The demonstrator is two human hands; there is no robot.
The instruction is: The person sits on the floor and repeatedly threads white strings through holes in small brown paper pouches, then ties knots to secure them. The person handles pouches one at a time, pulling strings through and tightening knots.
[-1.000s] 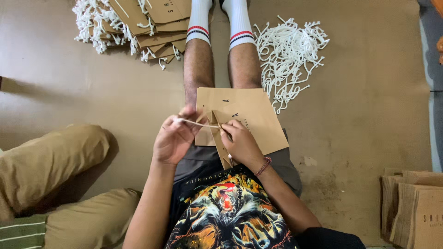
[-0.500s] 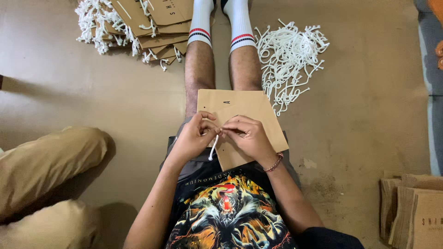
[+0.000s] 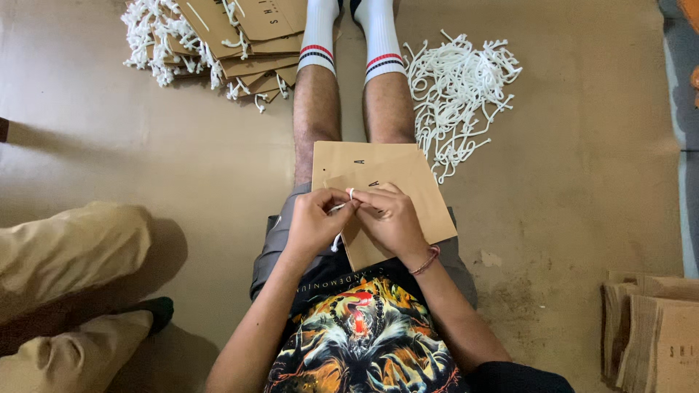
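Surface: a bare tan floor (image 3: 582,182), scuffed and stained near the lower right. The person sits on it with legs stretched forward, white socks with red and dark stripes at the top of the view.

Surroundings: a heap of loose white cords (image 3: 459,94) lies just right of the legs. A stack of finished brown bags (image 3: 233,36) with white cord handles sits to the upper left. Further flat brown bags (image 3: 655,335) stand at the lower right corner. Another person's khaki-clad legs (image 3: 65,291) occupy the lower left, well apart from the work.

Hands: the left hand (image 3: 314,222) and right hand (image 3: 389,218) meet over the lap, fingers curled in and pressed together. Both pinch a short white cord (image 3: 348,198) between the fingertips; its loose end hangs down below the left hand. The right wrist carries a red bracelet.

Work item: a flat brown paper bag (image 3: 378,171) rests on the thighs and lap, under both hands. Its long axis runs away from the body, tilted slightly so the near end swings to the person's right. The far edge lies across the knees.
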